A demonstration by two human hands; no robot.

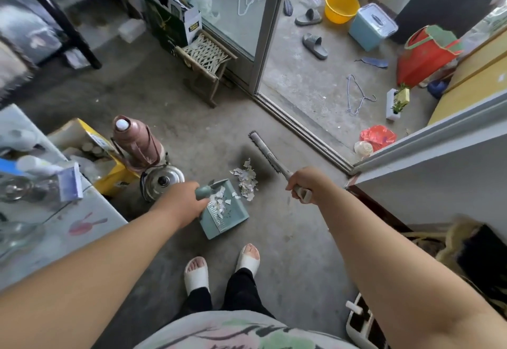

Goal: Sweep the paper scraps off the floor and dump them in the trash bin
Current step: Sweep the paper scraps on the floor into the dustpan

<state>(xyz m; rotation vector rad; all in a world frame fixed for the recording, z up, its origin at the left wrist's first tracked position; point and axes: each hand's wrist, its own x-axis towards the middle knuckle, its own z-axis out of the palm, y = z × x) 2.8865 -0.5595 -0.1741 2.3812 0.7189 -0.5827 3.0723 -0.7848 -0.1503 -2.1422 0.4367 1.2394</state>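
Note:
A pale green dustpan (229, 221) rests on the concrete floor just ahead of my feet, and several white paper scraps lie inside it. My left hand (179, 199) grips its handle. A small heap of paper scraps (247, 180) lies on the floor just beyond the pan's mouth. My right hand (304, 184) is closed around the handle of a grey hand brush (264, 151), whose bristle head is lifted behind the heap and blurred. No trash bin can be made out for certain.
A steel kettle (162, 181) and a pink thermos (135, 141) stand left of the dustpan, by a yellow box (109, 156) and a table edge (90, 206). A folding stool (208, 63) stands ahead. The sliding door track (299, 129) leads to a cluttered balcony. A white wall (428, 184) is at my right.

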